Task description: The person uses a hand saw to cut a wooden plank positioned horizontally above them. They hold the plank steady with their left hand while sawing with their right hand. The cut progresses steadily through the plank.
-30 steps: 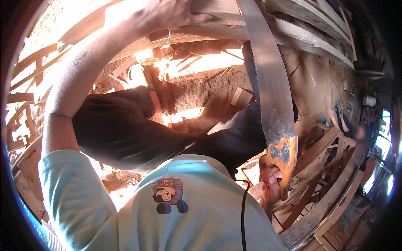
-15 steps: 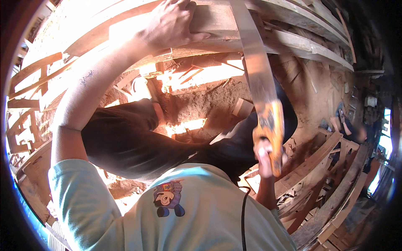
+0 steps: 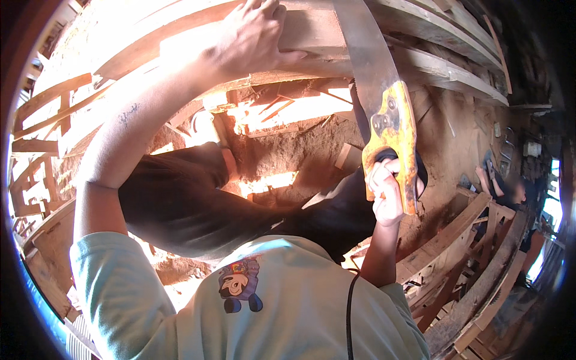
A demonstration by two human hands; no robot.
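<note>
My right hand (image 3: pixel 387 186) is closed around the worn yellow handle of a handsaw (image 3: pixel 367 57). Its wide metal blade reaches away from me, across the edge of a thick wooden beam (image 3: pixel 312 30). To the left of the blade, my left hand (image 3: pixel 252 39) presses on this beam, thumb stretched toward the saw and fingers bent over the far side. The tip of the blade runs out of the top of the picture. Strong sunlight washes out the beam left of my hand.
Long planks (image 3: pixel 444 66) lie at the upper right. Wooden framing and stacked boards (image 3: pixel 462 240) stand at the lower right, with another person (image 3: pixel 510 189) beyond them. Slatted timber (image 3: pixel 48 144) is on the left. Between my legs, wood scraps (image 3: pixel 279 108) lie on the dirt floor.
My right hand has pushed the saw forward, away from me, so the handle is now closer to the beam. The left hand stays in nearly the same place.
</note>
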